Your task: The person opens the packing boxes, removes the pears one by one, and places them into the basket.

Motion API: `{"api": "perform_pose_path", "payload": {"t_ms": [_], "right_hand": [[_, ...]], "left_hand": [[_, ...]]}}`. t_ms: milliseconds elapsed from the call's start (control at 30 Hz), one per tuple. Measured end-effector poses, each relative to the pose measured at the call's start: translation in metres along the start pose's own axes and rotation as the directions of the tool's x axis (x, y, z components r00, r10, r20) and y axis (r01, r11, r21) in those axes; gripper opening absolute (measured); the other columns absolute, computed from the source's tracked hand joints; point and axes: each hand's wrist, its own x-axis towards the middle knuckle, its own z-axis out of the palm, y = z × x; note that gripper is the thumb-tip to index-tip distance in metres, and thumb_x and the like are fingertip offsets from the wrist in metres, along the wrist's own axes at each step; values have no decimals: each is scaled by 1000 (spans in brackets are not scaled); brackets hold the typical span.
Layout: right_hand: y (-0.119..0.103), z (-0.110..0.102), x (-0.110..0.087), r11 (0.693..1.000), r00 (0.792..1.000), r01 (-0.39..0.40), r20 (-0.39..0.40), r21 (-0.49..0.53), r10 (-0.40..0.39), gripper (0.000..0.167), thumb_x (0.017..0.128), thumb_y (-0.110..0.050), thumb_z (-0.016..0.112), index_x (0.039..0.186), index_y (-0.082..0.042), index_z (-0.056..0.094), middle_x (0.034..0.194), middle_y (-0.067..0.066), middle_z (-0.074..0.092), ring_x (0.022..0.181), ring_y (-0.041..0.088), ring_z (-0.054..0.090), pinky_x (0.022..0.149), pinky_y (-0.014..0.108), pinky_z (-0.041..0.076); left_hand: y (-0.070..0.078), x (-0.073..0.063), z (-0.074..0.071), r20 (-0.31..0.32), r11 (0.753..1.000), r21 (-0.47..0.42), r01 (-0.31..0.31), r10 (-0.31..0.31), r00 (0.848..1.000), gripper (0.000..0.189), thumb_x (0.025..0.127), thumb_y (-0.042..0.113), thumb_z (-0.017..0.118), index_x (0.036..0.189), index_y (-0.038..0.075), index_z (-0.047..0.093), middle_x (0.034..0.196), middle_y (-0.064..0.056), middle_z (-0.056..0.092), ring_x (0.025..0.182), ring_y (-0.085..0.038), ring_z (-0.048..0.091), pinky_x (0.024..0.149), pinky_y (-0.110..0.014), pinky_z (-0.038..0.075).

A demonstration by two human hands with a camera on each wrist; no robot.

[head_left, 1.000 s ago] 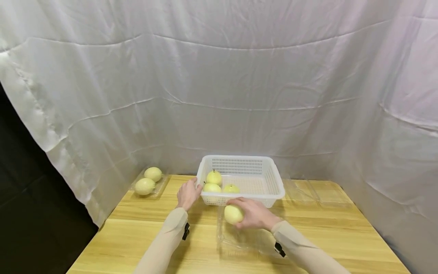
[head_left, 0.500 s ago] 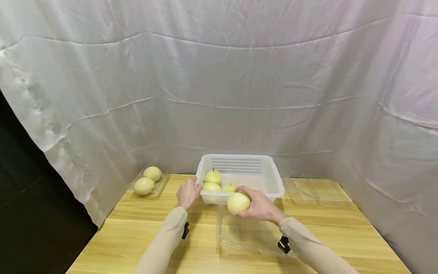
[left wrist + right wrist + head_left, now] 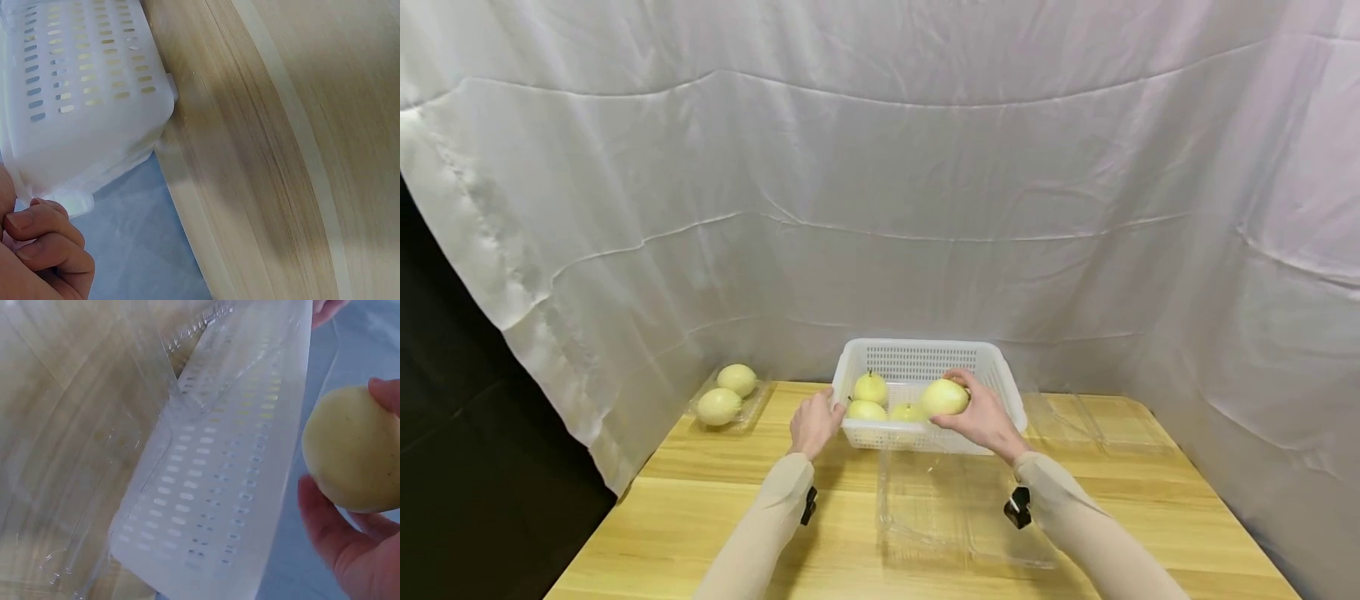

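Note:
My right hand [image 3: 983, 417] grips a pale yellow pear [image 3: 944, 397] over the right half of a white slotted plastic basket [image 3: 1009, 392]. In the right wrist view the thumb and fingers curl round the pear [image 3: 353, 450]. At the basket's left side, my left hand [image 3: 814, 423] holds the rim; the left wrist view shows curled fingers [image 3: 56, 250] at the basket's [image 3: 81, 131] edge. Inside the basket, on the left, lie a back pear [image 3: 870, 388], a front pear [image 3: 866, 411] and a third pear [image 3: 907, 412].
An open clear plastic clamshell box [image 3: 925, 508] lies in front of the basket. Another clear box [image 3: 1101, 421] is at the back right. At the back left, a clear box [image 3: 748, 408] holds two pears [image 3: 718, 407]. Grey curtains [image 3: 925, 183] surround the wooden table [image 3: 700, 533].
My right hand has lifted the pear from over the clear box in front and carried it back and to the right, over the basket. The left hand has stayed on the rim.

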Motion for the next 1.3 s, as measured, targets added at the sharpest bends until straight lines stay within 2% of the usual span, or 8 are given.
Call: {"api": "perform_pose_path", "payload": {"t_ms": [167,433,633,800,933,1100,1300], "right_hand": [[13,2,9,995,994,-95,-51,-13,94,74,70,-32,86,135,-17,54,130,13,62,102,31,64,79,40,53],[30,12,21,980,990,-140,-55,-141,133,72,73,-38,80,137,-17,55,124,12,64,102,29,60,76,39,49],[36,19,21,946,964,-261,-8,-192,265,75,70,-37,74,137,-16,47,111,15,58,89,26,55,63,32,44],[37,21,24,931,951,-276,71,-241,300,74,72,-38,74,137,-14,47,105,10,62,82,23,55,61,33,43],[37,21,29,935,948,-244,140,-257,286,70,73,-41,78,132,-13,53,107,9,65,88,24,59,72,40,49],[38,23,37,945,944,-206,200,-255,260,64,72,-39,82,125,-11,60,111,9,67,98,27,62,88,48,51],[37,21,39,940,919,-236,257,-246,298,57,76,-31,81,125,-9,62,124,15,65,110,34,61,95,52,49]], "left_hand": [[0,-1,0,5,1000,-3,-1,1,1000,48,91,25,58,137,9,58,119,-19,68,78,-28,63,65,-43,52],[2,0,-1,0,1000,-10,5,-5,1000,48,92,25,57,137,9,58,121,-19,67,78,-28,62,64,-43,52],[3,1,0,9,1000,-28,5,-4,1000,48,92,24,58,137,8,57,120,-20,67,73,-26,60,59,-38,48],[1,0,3,9,999,-35,26,-26,1000,49,91,23,58,138,9,56,116,-19,68,66,-24,56,54,-34,44],[-1,-2,2,7,999,-34,28,-28,1000,49,92,24,57,139,8,55,115,-20,68,66,-24,57,54,-35,44],[-1,-3,0,13,998,-35,45,-45,999,49,94,25,56,140,9,53,117,-22,68,68,-25,58,56,-37,46],[-1,-4,4,1,998,-39,38,-38,999,49,94,26,56,140,10,54,117,-21,68,70,-27,60,59,-41,49]]}}
